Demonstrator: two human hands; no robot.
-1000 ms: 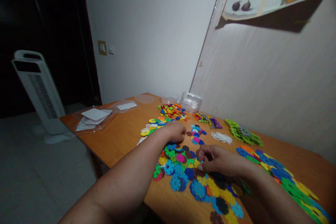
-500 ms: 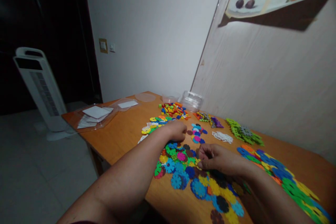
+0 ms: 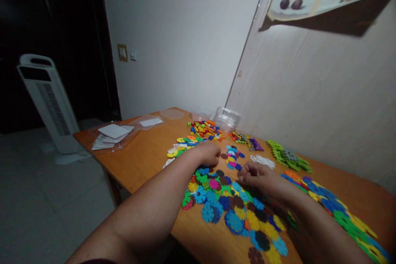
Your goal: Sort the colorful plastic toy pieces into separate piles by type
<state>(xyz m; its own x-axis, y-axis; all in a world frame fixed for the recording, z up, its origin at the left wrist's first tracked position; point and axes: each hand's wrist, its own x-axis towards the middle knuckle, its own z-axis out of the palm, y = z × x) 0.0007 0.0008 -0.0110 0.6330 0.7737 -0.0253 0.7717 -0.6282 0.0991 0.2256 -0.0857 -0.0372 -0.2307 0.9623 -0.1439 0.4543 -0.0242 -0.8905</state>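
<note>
My left hand (image 3: 210,154) rests with curled fingers at the far edge of a spread of colourful notched plastic discs (image 3: 213,184); what its fingers hold, if anything, is hidden. To its right, my right hand (image 3: 254,176) is over the same spread, thumb and fingers drawn together in a pinch. Anything between those fingertips is too small to make out. Just beyond both hands lies a small group of blue, pink and brown discs (image 3: 232,158). More discs, yellow and green, with white lattice pieces (image 3: 171,151), lie left of my left hand.
Small coloured blocks (image 3: 204,128) are heaped at the back, before a clear plastic box (image 3: 227,119). Along the right are white pieces (image 3: 262,161), green interlocking pieces (image 3: 283,154) and larger flat pieces (image 3: 332,204). Plastic bags with white cards (image 3: 113,132) lie on the table's left.
My right hand has lifted away from the near discs and moved up and slightly right, uncovering light-blue discs. My left hand stays in place.
</note>
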